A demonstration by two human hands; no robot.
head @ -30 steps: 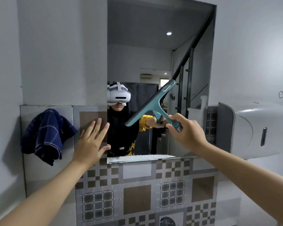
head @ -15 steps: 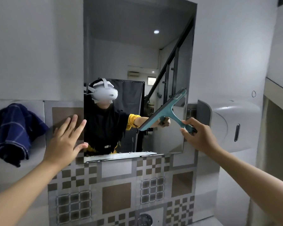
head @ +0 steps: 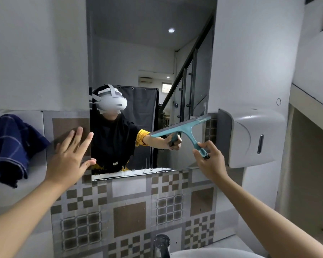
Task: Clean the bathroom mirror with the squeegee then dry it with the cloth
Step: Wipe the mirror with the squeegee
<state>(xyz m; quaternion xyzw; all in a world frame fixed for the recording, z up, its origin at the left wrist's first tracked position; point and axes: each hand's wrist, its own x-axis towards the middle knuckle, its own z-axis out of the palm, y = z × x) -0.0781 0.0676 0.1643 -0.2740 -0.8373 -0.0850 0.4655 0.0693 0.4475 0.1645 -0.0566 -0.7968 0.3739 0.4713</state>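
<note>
Wall [head: 35,53]: pale grey above, patterned brown-and-grey tiles [head: 131,211] below.

Mirror [head: 149,58]: tall rectangle fixed to the wall, its lower edge meeting the tile band; a streak of wet residue lies along the bottom edge. The glass reflects a person in a white headset and dark top with a yellow cuff, a stair rail and a ceiling light.

Dispenser [head: 250,136]: white plastic housing, mounted just right of the mirror.

Cloth [head: 11,146]: dark blue with pale check lines, hanging bunched on the wall well left of the mirror, untouched.

Squeegee [head: 183,129]: teal, blade tilted, its right end higher, lying against the lower right part of the mirror, the handle running down to the right.

Left hand [head: 69,159]: fingers straight and spread, palm flat on the tiles at the mirror's left edge, thumb touching the glass border, holding nothing.

Right hand [head: 210,161]: fingers curled round the end of the squeegee handle.

Tap [head: 161,244]: chrome, at the bottom edge, beside a white basin rim [head: 213,253].
</note>
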